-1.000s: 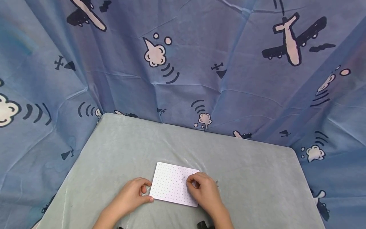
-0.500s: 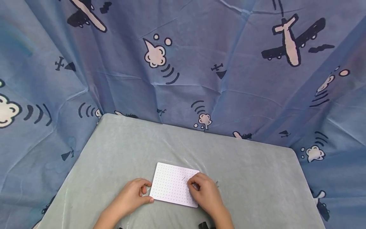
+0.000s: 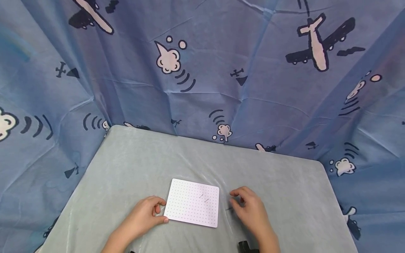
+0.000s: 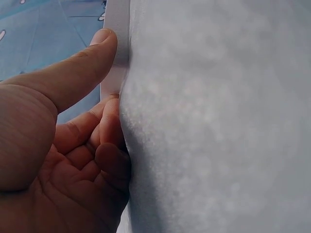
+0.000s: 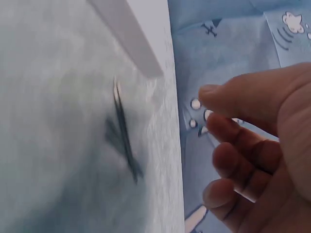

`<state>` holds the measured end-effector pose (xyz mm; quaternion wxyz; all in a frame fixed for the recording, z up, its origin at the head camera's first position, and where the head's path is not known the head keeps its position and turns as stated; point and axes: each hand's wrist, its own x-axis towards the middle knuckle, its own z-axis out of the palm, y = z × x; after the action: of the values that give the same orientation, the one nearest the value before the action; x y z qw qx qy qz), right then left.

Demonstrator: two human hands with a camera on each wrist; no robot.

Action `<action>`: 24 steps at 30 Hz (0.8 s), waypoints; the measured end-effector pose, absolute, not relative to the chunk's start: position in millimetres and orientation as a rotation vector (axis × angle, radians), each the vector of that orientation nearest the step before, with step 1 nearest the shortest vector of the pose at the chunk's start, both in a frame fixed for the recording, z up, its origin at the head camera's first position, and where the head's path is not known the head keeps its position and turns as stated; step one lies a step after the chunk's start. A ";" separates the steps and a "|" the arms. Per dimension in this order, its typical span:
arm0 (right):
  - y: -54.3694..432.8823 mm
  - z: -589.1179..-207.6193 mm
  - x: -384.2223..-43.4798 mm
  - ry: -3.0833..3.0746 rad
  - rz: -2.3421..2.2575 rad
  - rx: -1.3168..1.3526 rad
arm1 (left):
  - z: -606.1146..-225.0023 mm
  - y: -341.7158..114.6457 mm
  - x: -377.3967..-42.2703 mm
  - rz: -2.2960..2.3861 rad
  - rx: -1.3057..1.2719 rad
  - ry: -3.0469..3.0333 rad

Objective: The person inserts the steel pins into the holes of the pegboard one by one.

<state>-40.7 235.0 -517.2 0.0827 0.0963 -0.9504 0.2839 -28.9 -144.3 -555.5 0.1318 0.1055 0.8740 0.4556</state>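
A white pegboard (image 3: 190, 207) with a grid of small dots lies on the cloth-covered table. Two thin dark pins (image 3: 206, 200) show on its right half; the head view is too coarse to tell how they sit. My left hand (image 3: 147, 214) holds the board's left side, thumb at the near corner and a fingertip at the edge. Off the board's right side, my right hand (image 3: 251, 211) has loosely bent fingers, thumb and index apart, with nothing visible between them. Under it, thin dark pins (image 5: 124, 131) lie on the cloth, blurred in the right wrist view.
A pale grey-green cloth (image 3: 142, 158) covers the table. Blue curtains (image 3: 202, 70) printed with planes and clouds hang behind and at both sides. A black wrist device (image 3: 246, 247) sits at my right wrist.
My right hand has left the board and moved right, over the cloth. A second pin is now visible on the board where that hand was. My left hand stays at the board's edge.
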 end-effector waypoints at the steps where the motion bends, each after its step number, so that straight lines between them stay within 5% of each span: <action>1: 238.6 -517.7 -40.2 -2.850 0.842 0.281 | -555.4 -144.3 -29.0 1.322 0.305 2.536; 24: 250.5 -538.7 -29.7 -3.071 0.722 0.181 | -555.5 -145.1 -29.6 1.316 0.314 2.541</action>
<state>-29.7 250.5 -538.7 -0.0089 0.0573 -0.9718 0.2284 -29.6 -145.1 -555.5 0.1309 0.1081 0.8752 0.4531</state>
